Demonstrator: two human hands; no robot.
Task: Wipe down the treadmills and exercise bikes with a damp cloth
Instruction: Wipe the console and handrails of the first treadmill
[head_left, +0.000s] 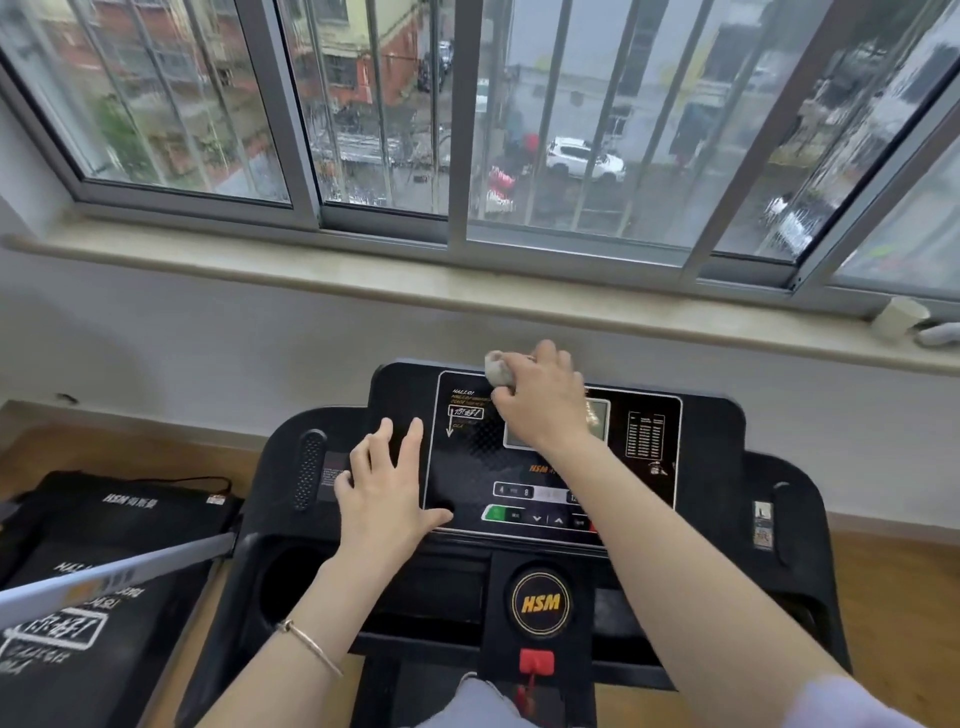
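at the top edge of the treadmill console (717, 431), my right hand (540, 402) curls round a balled damp cloth (500, 370), pressing it there; my left hand (387, 491) lies flat beside the panel, fingers spread, holding nothing

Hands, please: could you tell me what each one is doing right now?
Left hand: open, flat on the console.
Right hand: gripping the cloth.

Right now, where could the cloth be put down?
The round cup well left of the HSM badge looks bare, and so does the windowsill left of the small box. The console panel is crowded: the left hand rests there, the right hand grips the cloth.
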